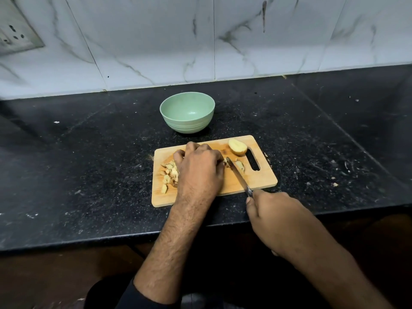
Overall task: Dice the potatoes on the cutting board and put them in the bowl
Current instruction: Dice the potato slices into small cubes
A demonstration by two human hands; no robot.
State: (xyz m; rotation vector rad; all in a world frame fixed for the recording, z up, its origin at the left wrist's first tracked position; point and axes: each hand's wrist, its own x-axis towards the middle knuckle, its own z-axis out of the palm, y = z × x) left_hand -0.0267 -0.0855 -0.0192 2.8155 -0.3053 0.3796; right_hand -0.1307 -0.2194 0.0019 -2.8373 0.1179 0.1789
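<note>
A wooden cutting board (263, 178) lies on the black counter. A pile of diced potato (169, 172) sits at its left end, a potato half (237, 147) at its far right by the handle slot. My left hand (199, 167) lies over the board's middle with curled fingers, and what it covers is hidden. A few potato pieces (240, 165) show beside the knife (238, 176), whose handle my right hand (274, 216) grips, the blade tip down on the board by my left hand. The green bowl (187, 112) stands behind the board with nothing in it.
The black stone counter (89, 163) ends at a front edge close to my body. A marble-tiled wall (200, 41) rises behind the bowl, with a socket plate (15, 34) at the upper left. Small scraps dot the counter on the right.
</note>
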